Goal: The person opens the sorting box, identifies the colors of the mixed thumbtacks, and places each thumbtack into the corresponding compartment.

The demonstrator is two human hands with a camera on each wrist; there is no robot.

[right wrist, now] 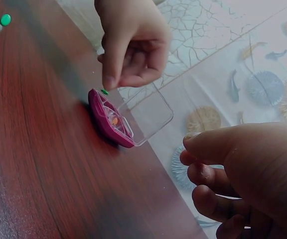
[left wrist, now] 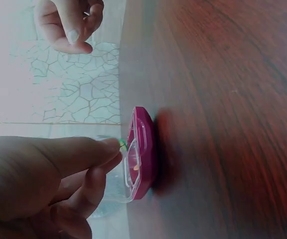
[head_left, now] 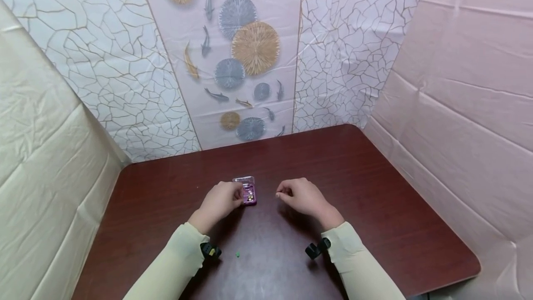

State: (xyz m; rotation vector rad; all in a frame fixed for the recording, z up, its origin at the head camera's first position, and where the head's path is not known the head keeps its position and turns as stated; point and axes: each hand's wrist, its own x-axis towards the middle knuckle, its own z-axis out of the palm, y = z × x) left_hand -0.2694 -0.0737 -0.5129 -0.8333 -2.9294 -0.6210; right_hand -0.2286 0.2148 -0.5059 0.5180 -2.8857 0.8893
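Observation:
A small magenta pill case [head_left: 250, 199] lies on the table with its clear lid [right wrist: 153, 117] raised. Several small pieces, some yellow, show in its compartments in the head view. My left hand [head_left: 225, 198] is at the case's left side. Between thumb and index fingertip it pinches a small green pill [left wrist: 122, 145], just above the compartments. To the right of the case and apart from it, my right hand [head_left: 301, 194] hovers with loosely curled fingers and nothing in them. Another green pill [right wrist: 5, 20] lies on the table, nearer to me than the case.
The dark red-brown table [head_left: 166, 244] has rounded corners. A patterned cloth [head_left: 250, 105] hangs behind its far edge, and pale cloths [head_left: 466, 105] hang at both sides. Dark wrist cameras [head_left: 318, 248] sit at both cuffs.

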